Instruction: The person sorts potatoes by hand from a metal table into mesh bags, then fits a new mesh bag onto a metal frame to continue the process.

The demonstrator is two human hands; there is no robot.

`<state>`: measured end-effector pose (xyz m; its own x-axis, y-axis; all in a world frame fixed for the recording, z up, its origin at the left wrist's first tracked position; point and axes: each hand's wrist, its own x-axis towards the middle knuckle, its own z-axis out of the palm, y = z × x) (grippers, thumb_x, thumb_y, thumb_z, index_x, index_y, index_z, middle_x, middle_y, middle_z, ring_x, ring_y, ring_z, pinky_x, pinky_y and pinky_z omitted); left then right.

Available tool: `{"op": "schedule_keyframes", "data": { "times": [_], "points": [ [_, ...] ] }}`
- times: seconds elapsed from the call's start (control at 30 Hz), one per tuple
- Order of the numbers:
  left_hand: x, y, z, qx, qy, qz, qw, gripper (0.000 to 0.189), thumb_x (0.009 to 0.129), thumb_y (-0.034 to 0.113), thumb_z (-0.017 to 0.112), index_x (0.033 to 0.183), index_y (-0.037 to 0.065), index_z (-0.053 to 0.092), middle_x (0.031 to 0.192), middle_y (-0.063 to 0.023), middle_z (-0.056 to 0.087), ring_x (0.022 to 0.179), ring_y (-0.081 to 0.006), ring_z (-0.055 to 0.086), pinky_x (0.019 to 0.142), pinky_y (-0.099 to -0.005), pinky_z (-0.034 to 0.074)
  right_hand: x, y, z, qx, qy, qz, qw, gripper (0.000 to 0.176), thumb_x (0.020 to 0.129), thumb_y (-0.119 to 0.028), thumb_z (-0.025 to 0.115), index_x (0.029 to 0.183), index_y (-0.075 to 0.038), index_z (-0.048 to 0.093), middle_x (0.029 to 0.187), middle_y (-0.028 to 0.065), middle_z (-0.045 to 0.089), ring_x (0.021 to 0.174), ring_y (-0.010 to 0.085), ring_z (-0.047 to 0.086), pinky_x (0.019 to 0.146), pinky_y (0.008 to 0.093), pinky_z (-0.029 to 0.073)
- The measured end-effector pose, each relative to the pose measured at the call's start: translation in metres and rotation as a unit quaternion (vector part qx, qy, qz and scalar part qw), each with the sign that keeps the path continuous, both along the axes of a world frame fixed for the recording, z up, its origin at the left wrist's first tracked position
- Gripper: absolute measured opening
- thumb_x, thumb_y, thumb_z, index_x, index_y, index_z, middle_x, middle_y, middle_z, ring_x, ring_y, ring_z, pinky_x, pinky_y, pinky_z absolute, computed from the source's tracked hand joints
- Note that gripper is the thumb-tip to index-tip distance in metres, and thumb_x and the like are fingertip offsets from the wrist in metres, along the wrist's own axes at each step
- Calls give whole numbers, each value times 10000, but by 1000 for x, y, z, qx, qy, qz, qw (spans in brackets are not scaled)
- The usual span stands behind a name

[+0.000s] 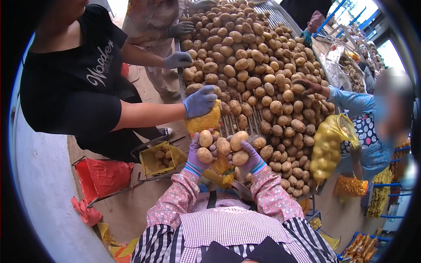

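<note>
My left hand (196, 158), in a purple glove, is closed around potatoes (204, 155) at the near end of the potato heap (245, 52). Opposite it, my right hand (253, 158) wears a matching glove and grips more potatoes (240, 158). Between the two hands another potato (223, 146) bridges the gap. Just beneath them shows yellow mesh bag material (221, 166), partly hidden by my hands. A co-worker's blue-gloved hand (199, 102) rests on a yellow mesh bag (204, 122) right beyond my left hand.
The heap lies on a slatted metal bed (276, 13). At the right, a person's bare hand (310, 87) touches the potatoes, near a filled yellow net bag (329, 147). Lower left stand a red bag on a frame (103, 177) and a yellow-lined holder with potatoes (177, 155).
</note>
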<state>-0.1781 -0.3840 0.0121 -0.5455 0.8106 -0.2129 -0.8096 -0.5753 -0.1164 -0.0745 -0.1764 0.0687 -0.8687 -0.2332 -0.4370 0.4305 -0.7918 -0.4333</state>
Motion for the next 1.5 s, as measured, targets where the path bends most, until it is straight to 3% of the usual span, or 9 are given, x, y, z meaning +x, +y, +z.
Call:
{"op": "schedule_keyframes", "data": {
  "times": [0.4, 0.5, 0.63, 0.83, 1.03, 1.13, 1.2, 1.3, 1.5],
  "points": [
    [28, -157, -3, -60, 12, 154, 986, 536, 1017, 521, 599, 1382, 129, 574, 1203, -98, 661, 996, -226, 680, 781, -383, 594, -68, -148, 13, -35, -47, 182, 982, 588, 985, -373, 716, 1447, -86, 491, 1315, 100, 619, 1080, 246, 688, 864, 426, 616],
    [25, -195, -17, -259, -27, 203, 944, 559, 1034, 493, 549, 1440, 109, 529, 1287, -114, 660, 1194, -294, 651, 1039, -471, 548, -86, -198, -7, 93, -91, 237, 963, 684, 988, -398, 708, 1538, -141, 393, 1439, 117, 546, 1245, 286, 619, 981, 490, 564],
    [21, -237, -41, -463, -76, 128, 874, 578, 973, 411, 650, 1446, 122, 485, 1379, -118, 582, 1221, -287, 610, 1008, -465, 535, -79, -211, -43, 144, -93, 241, 955, 741, 1015, -484, 614, 1603, -135, 328, 1514, 123, 497, 1444, 336, 438, 1168, 525, 351],
    [45, -254, -102, -603, 17, 114, 789, 502, 1002, 377, 641, 1423, 128, 529, 1367, -98, 592, 1088, -271, 641, 901, -442, 560, -25, -170, -23, 181, 3, 322, 929, 596, 1059, -457, 569, 1510, -77, 479, 1481, 98, 536, 1380, 270, 503, 1141, 454, 418],
    [54, -189, -47, -693, 259, 84, 668, 304, 1048, 227, 600, 1286, 44, 648, 1011, -37, 726, 782, -106, 664, 698, -231, 543, 21, -95, 15, 253, 32, 33, 966, 407, 1088, -351, 563, 1365, -55, 606, 1300, 70, 664, 1168, 180, 645, 1013, 352, 531],
    [47, -148, -16, -625, 378, 68, 680, 284, 1052, 161, 594, 1290, 21, 659, 1043, -64, 728, 854, -97, 668, 729, -249, 555, 34, -53, -18, 389, 3, -197, 900, 310, 1066, -284, 592, 1266, -56, 659, 1126, 85, 730, 1016, 212, 705, 907, 334, 562],
    [46, -115, 30, -607, 438, 61, 660, 280, 1036, 104, 616, 1289, -3, 667, 1032, -64, 732, 883, -100, 670, 774, -262, 559, 46, -22, -32, 777, 33, -116, 617, 366, 975, -254, 686, 1312, -119, 643, 1211, 92, 698, 1141, 283, 656, 997, 404, 514],
    [39, -68, 59, -517, 641, 69, 564, 283, 1002, 73, 654, 1268, -20, 677, 987, -62, 741, 888, -129, 691, 810, -276, 553, 68, -11, -33, 896, 22, 67, 438, 504, 874, -219, 739, 1362, -193, 618, 1303, 86, 636, 1305, 317, 543, 1103, 460, 415],
    [42, 7, 82, -410, 761, -7, 502, 291, 969, 60, 675, 1257, 16, 684, 1050, -110, 743, 943, -196, 703, 844, -314, 551, 105, 15, -25, 904, 11, 93, 418, 459, 815, -181, 744, 1264, -231, 662, 1259, 35, 630, 1311, 276, 522, 1098, 456, 393]
  ]
}}
